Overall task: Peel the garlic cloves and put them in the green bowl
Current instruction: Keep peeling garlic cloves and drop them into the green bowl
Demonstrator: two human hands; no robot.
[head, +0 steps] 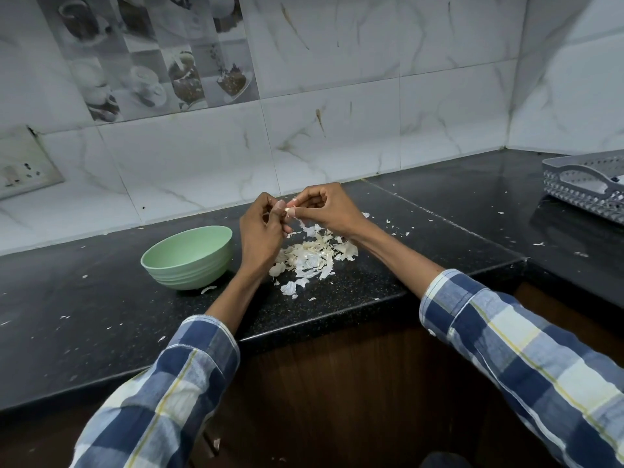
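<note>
Above the black granite counter, just behind a heap of papery garlic skins, both hands meet around a single garlic clove. The left hand has its fingers curled and pinches the clove from the left, while the right hand pinches at the clove's near end with thumb and fingertips, apparently tugging a flake of skin away. Only a small pale part of the clove shows between the fingers, so how much skin remains cannot be told.

Such a clove is likely light, firm and smooth, turning a little tacky and slippery once bare, so a steady pinch along its sides suits it better than a squeeze. Its skin is thin, dry and brittle; it tears in flakes, and the best purchase is probably at the pointed tip or the cut root end, where the skin lifts.

Just to the left of the left hand stands the green bowl, upright on the counter; its inside is hidden from this angle. A grey perforated tray sits well apart at the far right.
</note>
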